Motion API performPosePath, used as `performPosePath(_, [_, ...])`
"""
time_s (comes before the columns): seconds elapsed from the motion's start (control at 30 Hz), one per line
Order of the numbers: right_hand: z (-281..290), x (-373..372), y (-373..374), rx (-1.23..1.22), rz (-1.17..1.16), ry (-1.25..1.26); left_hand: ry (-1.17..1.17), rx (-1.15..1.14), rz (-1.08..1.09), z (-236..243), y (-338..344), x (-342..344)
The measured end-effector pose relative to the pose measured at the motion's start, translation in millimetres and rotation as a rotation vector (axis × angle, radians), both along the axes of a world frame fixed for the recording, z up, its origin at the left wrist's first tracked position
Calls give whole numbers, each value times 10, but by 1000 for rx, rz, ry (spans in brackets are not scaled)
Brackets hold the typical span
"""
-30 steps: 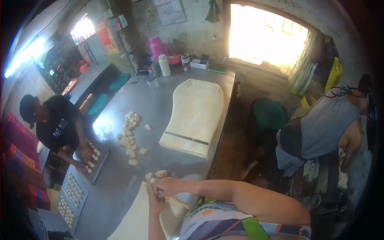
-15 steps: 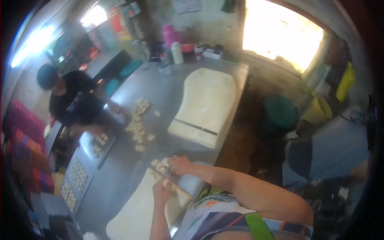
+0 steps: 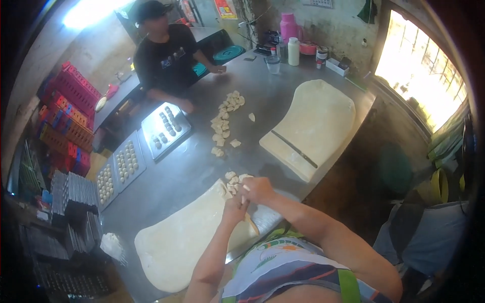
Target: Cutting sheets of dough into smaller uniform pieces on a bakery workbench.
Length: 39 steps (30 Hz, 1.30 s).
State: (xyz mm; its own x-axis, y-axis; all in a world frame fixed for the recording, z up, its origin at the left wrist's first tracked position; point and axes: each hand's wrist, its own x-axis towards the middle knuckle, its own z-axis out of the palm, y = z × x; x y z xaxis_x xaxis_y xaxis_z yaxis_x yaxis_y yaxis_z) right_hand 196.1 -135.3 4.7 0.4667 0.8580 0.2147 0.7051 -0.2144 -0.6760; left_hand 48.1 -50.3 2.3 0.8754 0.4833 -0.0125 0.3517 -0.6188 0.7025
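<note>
My left hand [image 3: 235, 209] is closed at the right-hand end of a long, flat slab of pale dough [image 3: 182, 240]. Against its fingertips, my right hand [image 3: 258, 191] is also closed, with its knuckles up; what the fingers of either hand hold is hidden. Just beyond them lies a small heap of cut dough pieces [image 3: 231, 177]. Farther off, a second dough slab [image 3: 318, 116] lies on the metal table [image 3: 202, 174], with a long dark knife [image 3: 294, 148] across its near end.
More dough pieces [image 3: 222, 123] are strewn mid-table. Trays of small dough balls [image 3: 126, 162] line the left edge, where a person in a dark shirt [image 3: 169, 55] stands. A pink jug [image 3: 289, 28] and white bottle [image 3: 293, 52] stand at the back. Stacked metal pans [image 3: 76, 192] are at left.
My view has swung left, so the scene sits farther right. My hands have come closer together at the slab's end. The other person's torso has become more upright.
</note>
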Motion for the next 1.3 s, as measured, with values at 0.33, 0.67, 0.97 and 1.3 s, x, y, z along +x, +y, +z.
performPosePath(0.33, [244,-199,-37,198,332,43,-295,-212,-225,-159,378,-164])
performPosePath(0.67, [64,-39,37,-247,-71,1,187,29,-194,27,143,-62])
performPosePath(0.97, [-65,-34,-128,82,247,143,-125,-370,-73,-72,179,-26])
performPosePath(1.3, [-41,367,-278,-158,37,26,168,14,-24,6,-320,305])
